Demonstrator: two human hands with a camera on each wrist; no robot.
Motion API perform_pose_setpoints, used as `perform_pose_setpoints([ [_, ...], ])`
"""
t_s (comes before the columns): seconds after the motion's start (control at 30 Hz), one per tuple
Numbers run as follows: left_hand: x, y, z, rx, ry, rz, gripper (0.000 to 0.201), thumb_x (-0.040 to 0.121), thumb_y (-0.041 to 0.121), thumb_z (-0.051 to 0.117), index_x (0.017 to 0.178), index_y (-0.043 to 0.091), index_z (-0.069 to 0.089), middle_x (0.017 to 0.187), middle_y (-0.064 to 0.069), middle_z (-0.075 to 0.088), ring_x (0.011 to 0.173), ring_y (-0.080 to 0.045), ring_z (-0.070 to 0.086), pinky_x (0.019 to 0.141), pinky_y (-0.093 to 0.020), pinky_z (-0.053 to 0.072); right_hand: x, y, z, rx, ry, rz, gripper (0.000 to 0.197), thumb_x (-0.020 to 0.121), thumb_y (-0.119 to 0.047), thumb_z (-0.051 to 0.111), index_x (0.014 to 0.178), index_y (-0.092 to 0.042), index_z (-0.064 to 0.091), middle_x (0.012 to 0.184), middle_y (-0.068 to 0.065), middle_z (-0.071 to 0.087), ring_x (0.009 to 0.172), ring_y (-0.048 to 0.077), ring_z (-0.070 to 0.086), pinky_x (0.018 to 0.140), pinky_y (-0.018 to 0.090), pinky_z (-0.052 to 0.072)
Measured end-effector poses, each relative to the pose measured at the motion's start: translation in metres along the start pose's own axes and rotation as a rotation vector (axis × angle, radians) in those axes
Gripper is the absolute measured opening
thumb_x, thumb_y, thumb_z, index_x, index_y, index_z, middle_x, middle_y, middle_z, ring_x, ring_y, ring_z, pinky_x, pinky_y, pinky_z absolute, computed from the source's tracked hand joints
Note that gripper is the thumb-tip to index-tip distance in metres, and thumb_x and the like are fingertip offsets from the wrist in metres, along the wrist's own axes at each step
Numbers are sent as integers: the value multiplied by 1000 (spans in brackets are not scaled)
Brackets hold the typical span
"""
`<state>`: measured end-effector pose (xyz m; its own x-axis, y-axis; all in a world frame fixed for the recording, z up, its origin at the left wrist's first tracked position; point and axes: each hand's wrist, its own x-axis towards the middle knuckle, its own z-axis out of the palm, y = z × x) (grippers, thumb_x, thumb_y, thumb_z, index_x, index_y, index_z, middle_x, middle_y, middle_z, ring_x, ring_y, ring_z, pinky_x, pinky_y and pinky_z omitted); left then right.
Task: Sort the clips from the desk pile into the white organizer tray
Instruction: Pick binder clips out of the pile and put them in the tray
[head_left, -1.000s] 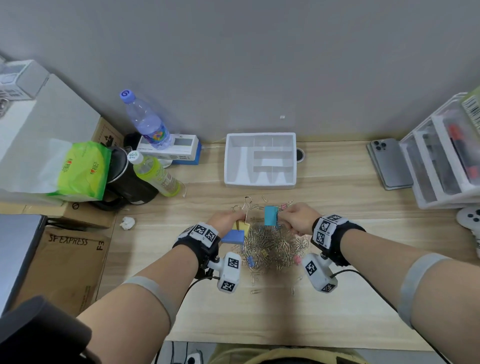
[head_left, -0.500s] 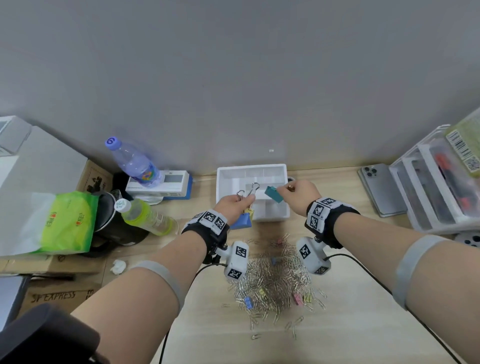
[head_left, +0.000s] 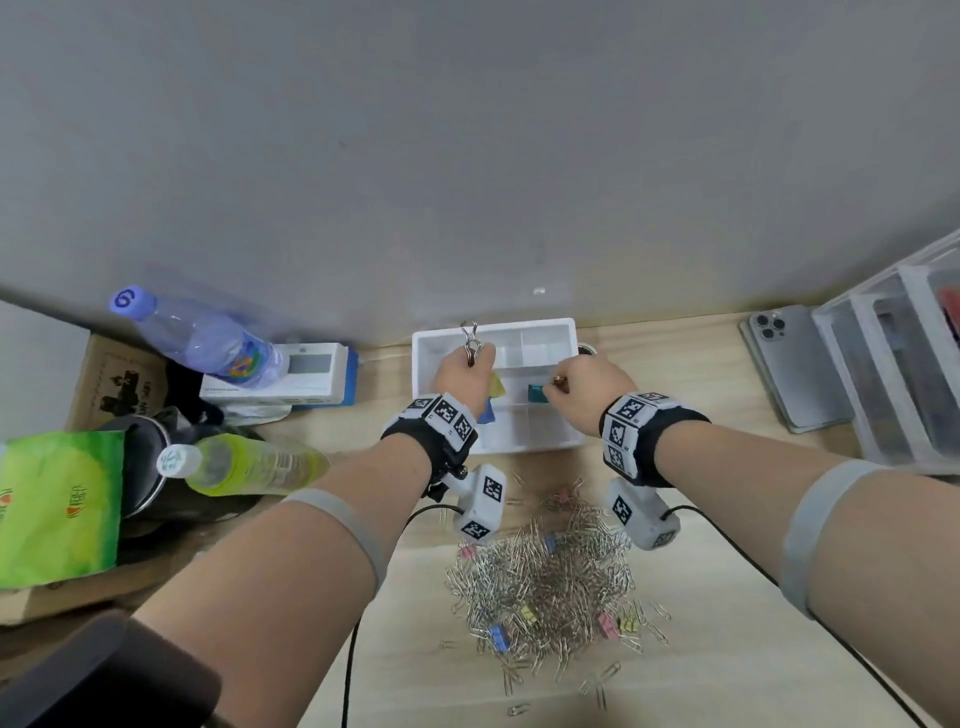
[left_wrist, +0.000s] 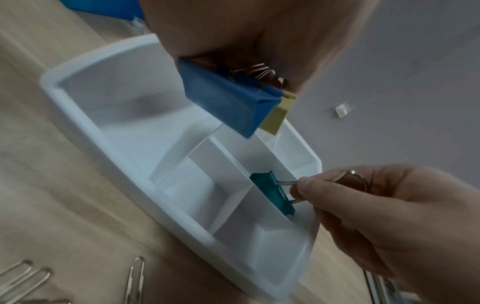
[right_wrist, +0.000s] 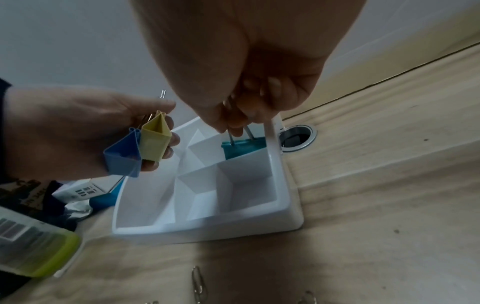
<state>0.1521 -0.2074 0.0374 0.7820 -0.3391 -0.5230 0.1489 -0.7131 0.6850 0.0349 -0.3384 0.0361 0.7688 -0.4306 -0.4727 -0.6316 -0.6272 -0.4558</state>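
Observation:
The white organizer tray (head_left: 566, 326) (left_wrist: 85, 131) (right_wrist: 283, 197) stands at the desk's back edge. My left hand (head_left: 464, 371) (right_wrist: 78, 131) hovers over its left side and grips a blue binder clip (left_wrist: 223, 100) (right_wrist: 124, 156) and a yellow binder clip (head_left: 497, 386) (right_wrist: 155, 142) by their wire handles. My right hand (head_left: 582, 387) (left_wrist: 376, 209) pinches the handles of a teal binder clip (head_left: 536, 393) (left_wrist: 272, 193) (right_wrist: 244, 149), which hangs partly inside a right-hand compartment. The pile of silver paper clips (head_left: 540, 577) with small coloured clips lies near me on the desk.
Left of the tray are a blue-and-white box (head_left: 291, 379), a purple bottle (head_left: 202, 340), a yellow-green bottle (head_left: 244, 462) and a green packet (head_left: 57, 504). A phone (head_left: 789, 364) and a clear drawer unit (head_left: 893, 364) stand at right. A cable hole (right_wrist: 298, 138) sits behind the tray.
Both hands rose from the pile with their clips and travelled forward over the tray. The teal clip has dropped into a right compartment, and the camera tilted upward.

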Motion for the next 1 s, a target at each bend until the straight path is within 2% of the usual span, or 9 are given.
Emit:
perform_pose_setpoints([
  [0.1, 6, 3, 7, -11, 7, 12, 37, 98, 36, 45, 69, 14, 43, 59, -1, 46, 50, -19, 46, 40, -12, 41, 5, 6, 5, -2, -25, 2, 28, 90, -30, 49, 68, -15, 60, 68, 5, 62, 64, 26, 59, 55, 28, 43],
  [0.17, 6, 6, 9, 6, 22, 35, 31, 93, 43, 44, 70, 22, 48, 61, -1, 50, 58, -27, 53, 55, -21, 55, 5, 7, 7, 1, -9, 3, 28, 88, -32, 50, 70, -15, 61, 69, 5, 62, 65, 26, 59, 56, 29, 44],
  [0.2, 7, 6, 10, 22, 29, 62, 32, 88, 48, 43, 67, 26, 49, 61, 1, 52, 64, -29, 56, 68, -35, 60, 6, 7, 7, 8, -6, 3, 28, 88, -33, 50, 70, -14, 61, 68, 6, 62, 65, 26, 59, 56, 29, 45],
  [0.27, 9, 5, 12, 81, 67, 119, 36, 84, 54, 39, 60, 29, 48, 66, 1, 54, 80, -33, 58, 81, -50, 55, 7, 7, 8, 15, -3, -6, 29, 89, -33, 49, 71, -13, 62, 69, 6, 63, 65, 26, 59, 58, 30, 48],
  [0.37, 1, 10, 12, 308, 117, 211, 37, 94, 49, 36, 71, 27, 55, 97, -1, 58, 104, -27, 45, 100, -37, 37, 7, 8, 8, 16, 3, -24, 30, 89, -33, 49, 75, -12, 65, 72, 5, 65, 68, 26, 60, 62, 32, 52],
  [0.5, -5, 11, 16, 267, 58, 223, 33, 97, 40, 44, 98, 14, 65, 108, -3, 48, 105, -24, 48, 94, -28, 36, 3, 9, 7, 33, 1, -31, 27, 89, -32, 49, 80, -13, 67, 76, 5, 67, 71, 25, 62, 67, 35, 56],
  [0.67, -8, 9, 22, 238, 50, 190, 37, 96, 38, 50, 97, 4, 64, 109, -5, 43, 79, -21, 53, 87, -26, 44, -2, 9, 6, 43, 8, -43, 24, 90, -29, 49, 83, -15, 67, 77, 4, 66, 70, 23, 62, 67, 34, 55],
  [0.83, -9, 6, 24, 272, 57, 226, 35, 94, 36, 54, 94, 4, 69, 115, -8, 47, 77, -19, 53, 79, -19, 36, -2, 9, 6, 44, 35, -63, 27, 90, -27, 48, 74, -14, 66, 68, 4, 63, 65, 25, 59, 61, 32, 52],
  [1.0, -8, 6, 28, 348, 28, 240, 27, 93, 30, 56, 87, 4, 61, 112, -13, 52, 78, -22, 57, 80, -23, 44, 0, 8, 4, 26, 104, -76, 27, 91, -27, 49, 75, -13, 65, 69, 4, 62, 65, 25, 57, 60, 32, 51],
])
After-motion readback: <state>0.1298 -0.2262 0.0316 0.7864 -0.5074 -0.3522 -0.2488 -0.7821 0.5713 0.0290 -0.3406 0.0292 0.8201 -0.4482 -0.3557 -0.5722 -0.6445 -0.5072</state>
